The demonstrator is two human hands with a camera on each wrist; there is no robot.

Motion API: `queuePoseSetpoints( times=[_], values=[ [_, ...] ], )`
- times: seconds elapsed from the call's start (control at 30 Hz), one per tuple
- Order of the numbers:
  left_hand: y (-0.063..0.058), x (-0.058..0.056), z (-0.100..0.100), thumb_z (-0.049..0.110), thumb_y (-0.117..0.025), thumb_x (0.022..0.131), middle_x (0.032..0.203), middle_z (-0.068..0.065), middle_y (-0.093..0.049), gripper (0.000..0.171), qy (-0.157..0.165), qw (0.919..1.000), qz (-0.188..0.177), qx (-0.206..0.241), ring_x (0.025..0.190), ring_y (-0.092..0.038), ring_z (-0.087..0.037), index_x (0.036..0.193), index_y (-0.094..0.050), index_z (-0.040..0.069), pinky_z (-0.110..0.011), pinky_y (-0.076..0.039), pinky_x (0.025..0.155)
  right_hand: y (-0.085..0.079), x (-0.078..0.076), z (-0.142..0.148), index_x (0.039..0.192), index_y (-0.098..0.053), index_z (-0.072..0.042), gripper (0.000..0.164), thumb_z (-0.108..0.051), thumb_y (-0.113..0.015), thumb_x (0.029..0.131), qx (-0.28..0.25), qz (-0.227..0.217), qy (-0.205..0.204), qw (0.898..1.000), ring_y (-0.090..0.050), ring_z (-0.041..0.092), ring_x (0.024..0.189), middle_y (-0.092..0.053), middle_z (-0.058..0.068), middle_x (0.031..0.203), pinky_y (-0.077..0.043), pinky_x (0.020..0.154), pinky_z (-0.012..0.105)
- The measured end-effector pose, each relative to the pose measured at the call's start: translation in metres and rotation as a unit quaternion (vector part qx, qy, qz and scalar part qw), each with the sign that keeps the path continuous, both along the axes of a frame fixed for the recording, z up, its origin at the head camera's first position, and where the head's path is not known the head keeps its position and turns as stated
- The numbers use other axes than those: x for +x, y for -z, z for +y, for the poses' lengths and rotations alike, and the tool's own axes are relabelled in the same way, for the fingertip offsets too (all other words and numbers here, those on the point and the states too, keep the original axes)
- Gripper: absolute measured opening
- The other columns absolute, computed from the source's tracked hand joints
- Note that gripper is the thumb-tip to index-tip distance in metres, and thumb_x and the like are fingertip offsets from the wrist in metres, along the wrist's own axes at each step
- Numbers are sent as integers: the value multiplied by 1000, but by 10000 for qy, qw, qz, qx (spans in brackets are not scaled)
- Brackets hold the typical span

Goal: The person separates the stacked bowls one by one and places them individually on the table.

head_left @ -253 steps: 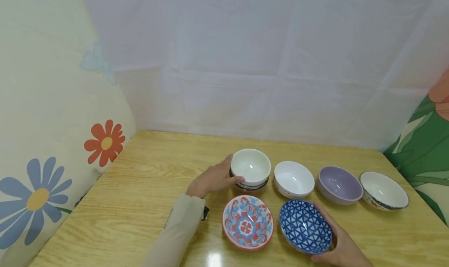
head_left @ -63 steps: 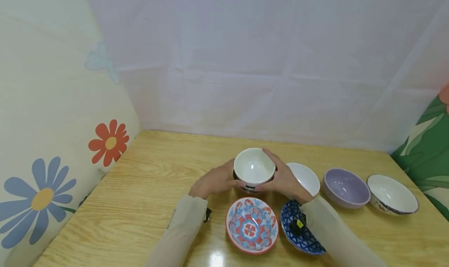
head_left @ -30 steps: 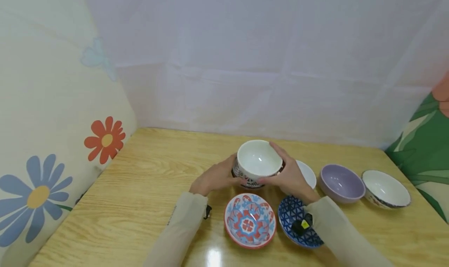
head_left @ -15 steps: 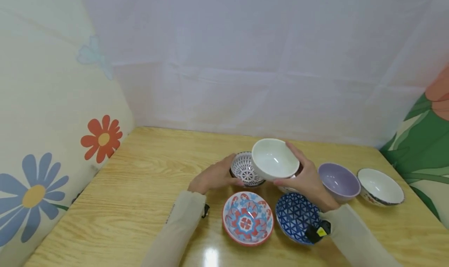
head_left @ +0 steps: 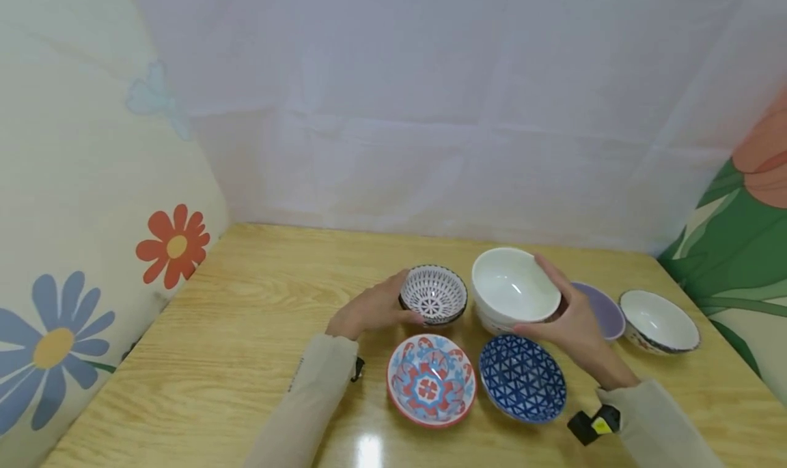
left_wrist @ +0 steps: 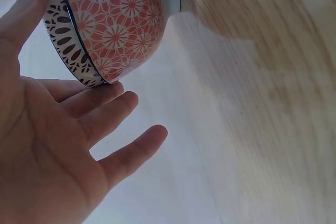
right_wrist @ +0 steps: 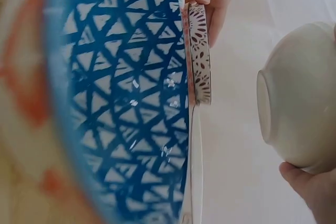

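My left hand (head_left: 371, 311) holds the side of a small bowl with a black-and-white pattern inside (head_left: 433, 294). Thumb and fingers lie at its rim in the left wrist view, where its outside shows red with pale flowers (left_wrist: 113, 22). My right hand (head_left: 574, 328) grips the right side of a plain white bowl (head_left: 516, 287), thumb in front. That bowl is held above another white bowl (head_left: 488, 323), mostly hidden under it; in the right wrist view the gripped bowl (right_wrist: 304, 98) shows its bare foot in the air.
In front stand a red-and-blue patterned bowl (head_left: 432, 382) and a blue triangle-patterned bowl (head_left: 522, 379). Right of my right hand are a purple bowl (head_left: 602, 309), partly covered, and a white bowl with a dark-edged rim (head_left: 659, 321). A white cloth (head_left: 369, 167) hangs behind the table.
Earlier my right hand left the blue bowl and took the white bowl. It has lifted that bowl off the patterned one and carried it right. My left hand has stayed at the patterned bowl.
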State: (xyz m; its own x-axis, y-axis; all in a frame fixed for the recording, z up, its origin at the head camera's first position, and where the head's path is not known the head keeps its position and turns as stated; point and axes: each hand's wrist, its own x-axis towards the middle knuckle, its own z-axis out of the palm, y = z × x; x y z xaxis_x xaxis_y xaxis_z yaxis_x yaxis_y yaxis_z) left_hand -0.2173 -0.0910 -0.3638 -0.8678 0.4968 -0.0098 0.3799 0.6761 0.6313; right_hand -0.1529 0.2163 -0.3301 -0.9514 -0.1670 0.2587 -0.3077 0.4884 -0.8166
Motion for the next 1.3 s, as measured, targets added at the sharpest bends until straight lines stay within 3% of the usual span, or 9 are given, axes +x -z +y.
queuePoseSetpoints(
  times=[0.2, 0.4, 0.47, 0.57, 0.67, 0.9, 1.0, 1.13, 1.3],
  values=[
    [0, 0, 2, 39, -74, 82, 147, -11, -42, 91, -107, 9999, -19, -90, 132, -45, -29, 151, -24, 9, -47, -37, 108, 3, 14, 18, 154, -14, -18, 109, -7, -84, 71, 11, -156, 262, 9995, -39, 38, 125, -25, 22, 153, -43, 82, 4],
    [-2, 0, 2, 40, -74, 82, 148, -12, -41, 91, -93, 9999, 34, -138, 133, -44, -30, 151, -24, 9, -47, -36, 109, 12, 27, 38, 154, -15, -21, 108, 0, -81, 71, -13, -143, 518, 9986, -42, -5, 111, -25, 26, 151, -42, 82, 3],
    [-2, 0, 1, 40, -74, 82, 149, -11, -40, 91, -115, 9998, 27, -171, 133, -43, -30, 151, -23, 9, -47, -35, 109, 18, 31, 44, 154, -16, -19, 107, 4, -80, 71, -159, -128, 532, 9984, -41, -13, 106, -28, 19, 150, -43, 81, 3],
    [-2, 0, 1, 42, -73, 81, 150, -11, -39, 92, -167, 9997, 5, -203, 134, -43, -29, 152, -23, 9, -47, -35, 110, 27, 37, 53, 154, -19, -16, 106, 10, -78, 70, -507, -98, 495, 9974, -43, -14, 106, -36, -5, 142, -44, 81, 3],
    [-1, 1, -1, 42, -73, 82, 151, -10, -37, 93, -173, 9996, -18, -226, 136, -40, -29, 152, -22, 10, -47, -34, 110, 36, 43, 62, 153, -21, -14, 104, 13, -76, 69, -708, -101, 491, 9962, -44, -14, 106, -35, -25, 133, -44, 81, 3],
    [2, 1, -3, 43, -72, 82, 153, -11, -34, 93, -131, 9996, 6, -253, 139, -35, -28, 152, -21, 10, -47, -32, 112, 50, 59, 77, 154, -19, -21, 105, 8, -77, 71, -260, -251, 846, 9958, -38, -19, 107, -26, -18, 147, -41, 82, 0],
    [3, 1, -3, 43, -72, 82, 153, -11, -34, 93, -150, 9995, 8, -268, 139, -35, -29, 152, -21, 10, -48, -32, 112, 56, 63, 83, 153, -21, -21, 104, 12, -76, 70, -496, -299, 833, 9948, -38, -20, 108, -24, -17, 149, -40, 82, -1],
    [4, 0, -2, 44, -71, 82, 153, -12, -33, 94, -161, 9994, 38, -313, 140, -34, -30, 152, -21, 9, -49, -32, 112, 61, 70, 90, 153, -21, -22, 103, 13, -74, 72, -526, -366, 893, 9939, -37, -22, 106, -24, -26, 147, -40, 81, -2],
    [3, 0, -1, 46, -71, 83, 154, -14, -30, 95, -164, 9992, 27, -356, 140, -32, -31, 153, -19, 8, -49, -30, 112, 64, 78, 99, 154, -17, -24, 102, 7, -75, 75, 65, -368, 1176, 9924, -35, -26, 102, -25, -37, 139, -41, 77, -1]
  ],
)
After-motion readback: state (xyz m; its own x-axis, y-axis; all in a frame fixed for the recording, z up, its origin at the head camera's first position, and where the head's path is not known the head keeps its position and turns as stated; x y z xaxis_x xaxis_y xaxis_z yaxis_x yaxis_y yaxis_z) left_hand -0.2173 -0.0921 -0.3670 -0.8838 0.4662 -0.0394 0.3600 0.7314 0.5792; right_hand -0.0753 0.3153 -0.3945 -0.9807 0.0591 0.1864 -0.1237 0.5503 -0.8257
